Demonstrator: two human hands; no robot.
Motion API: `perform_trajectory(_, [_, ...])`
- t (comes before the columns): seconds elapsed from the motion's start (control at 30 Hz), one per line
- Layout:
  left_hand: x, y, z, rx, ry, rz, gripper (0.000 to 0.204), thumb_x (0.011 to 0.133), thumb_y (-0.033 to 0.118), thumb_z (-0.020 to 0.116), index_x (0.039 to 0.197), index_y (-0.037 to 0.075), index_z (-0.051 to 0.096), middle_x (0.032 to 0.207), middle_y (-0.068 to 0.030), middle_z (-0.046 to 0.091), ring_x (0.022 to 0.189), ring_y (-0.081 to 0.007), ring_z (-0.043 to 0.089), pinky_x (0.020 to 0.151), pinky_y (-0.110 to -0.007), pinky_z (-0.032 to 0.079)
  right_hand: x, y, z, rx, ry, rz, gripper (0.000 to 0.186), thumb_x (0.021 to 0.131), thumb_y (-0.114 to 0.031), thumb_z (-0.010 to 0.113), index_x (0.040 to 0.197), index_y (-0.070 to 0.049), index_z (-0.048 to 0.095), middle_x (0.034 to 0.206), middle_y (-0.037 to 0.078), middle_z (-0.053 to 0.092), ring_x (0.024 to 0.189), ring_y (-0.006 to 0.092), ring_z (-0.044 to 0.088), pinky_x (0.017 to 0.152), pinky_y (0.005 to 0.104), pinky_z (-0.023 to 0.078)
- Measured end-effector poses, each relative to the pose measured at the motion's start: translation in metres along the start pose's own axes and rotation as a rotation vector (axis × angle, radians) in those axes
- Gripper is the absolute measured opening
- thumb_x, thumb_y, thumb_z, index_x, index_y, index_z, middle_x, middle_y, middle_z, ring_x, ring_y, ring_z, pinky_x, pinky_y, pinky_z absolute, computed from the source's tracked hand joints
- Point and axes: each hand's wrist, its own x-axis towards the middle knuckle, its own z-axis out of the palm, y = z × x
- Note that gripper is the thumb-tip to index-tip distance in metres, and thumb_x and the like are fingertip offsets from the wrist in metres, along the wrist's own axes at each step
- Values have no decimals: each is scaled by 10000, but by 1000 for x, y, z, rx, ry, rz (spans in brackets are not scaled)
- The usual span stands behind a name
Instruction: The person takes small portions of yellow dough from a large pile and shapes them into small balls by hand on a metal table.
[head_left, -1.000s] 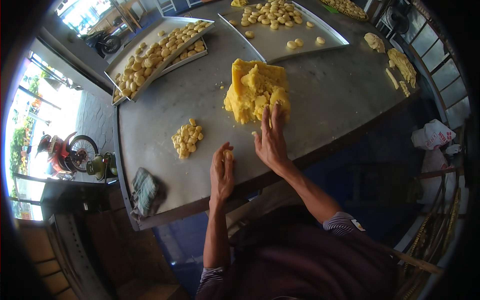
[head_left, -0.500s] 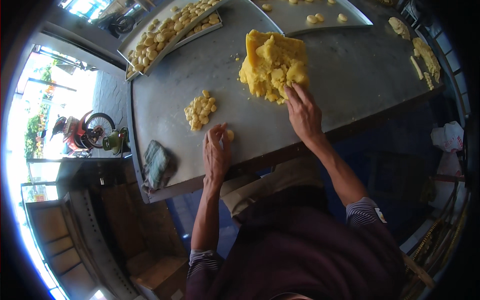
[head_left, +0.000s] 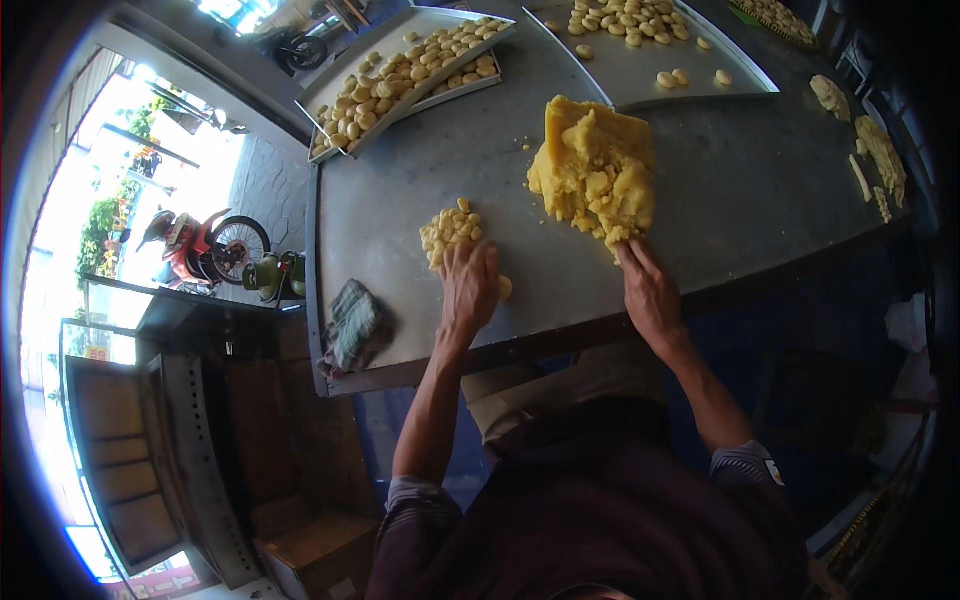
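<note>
A rough block of crumbly yellow dough (head_left: 595,165) sits on the metal-topped table (head_left: 400,175). At its near edge, the fingers of my right hand (head_left: 652,295) are drawn together on a bit of the dough. My left hand (head_left: 468,292) reaches over the near side of a small heap of pale dough pieces (head_left: 447,232). Its fingers are bent and slightly apart, with the tips partly hidden, and I see nothing held in them. Just right of that hand lies a single round dough ball (head_left: 505,288), partly covered by it.
Trays of round dough pieces stand at the back left (head_left: 400,75) and back right (head_left: 640,75). A crumpled cloth (head_left: 352,318) lies at the table's left corner. Irregular dough scraps (head_left: 880,160) rest near the right end. A red motorcycle (head_left: 190,245) is parked outside, left.
My left hand has moved forward from beside the round ball onto the small heap. My right hand stays at the yellow dough's near edge, now lower on it. The whole view has shifted.
</note>
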Motion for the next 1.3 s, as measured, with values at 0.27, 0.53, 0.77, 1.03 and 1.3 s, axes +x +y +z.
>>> perform_trajectory(0.27, [20, 10, -61, -313, 485, -54, 387, 900, 24, 643, 1281, 24, 577, 1205, -215, 607, 1111, -282, 624, 773, -402, 567, 7, 7, -15, 42, -183, 178, 186, 892, -39, 656, 1068, 12, 627, 1118, 167, 629, 1000, 343, 637, 780, 437, 544])
perform_trajectory(0.53, [83, -33, 4, 289, -43, -89, 270, 865, 173, 671, 1111, 64, 660, 1010, -140, 690, 1086, -317, 602, 992, -486, 382, 5, 12, 9, -1, -79, 115, 344, 874, -74, 696, 1184, -19, 556, 1208, 174, 577, 1128, 359, 573, 950, 451, 502])
perform_trajectory(0.77, [65, -27, 4, -17, 225, -33, 196, 861, 135, 666, 1051, 88, 666, 990, -124, 697, 1006, -320, 631, 897, -451, 440, 7, -10, -18, 119, -192, 242, 434, 863, -40, 696, 1263, 0, 531, 1224, 186, 553, 1144, 378, 559, 960, 439, 498])
perform_trajectory(1.03, [-51, 12, -10, 19, 82, 253, 164, 933, 160, 616, 951, 19, 698, 1004, -184, 654, 944, -320, 646, 903, -419, 491, -13, -4, -8, -112, -133, 15, 522, 901, 23, 619, 1407, -18, 500, 1348, 233, 486, 1219, 392, 526, 983, 440, 489])
perform_trajectory(1.3, [21, 17, 22, 223, 169, 224, 376, 904, 300, 618, 1119, -3, 558, 1219, -174, 536, 1281, -353, 443, 1089, -553, 301, 0, 12, 7, 97, -164, 161, 446, 910, 15, 620, 1353, -12, 574, 1323, 192, 561, 1176, 376, 581, 945, 433, 522])
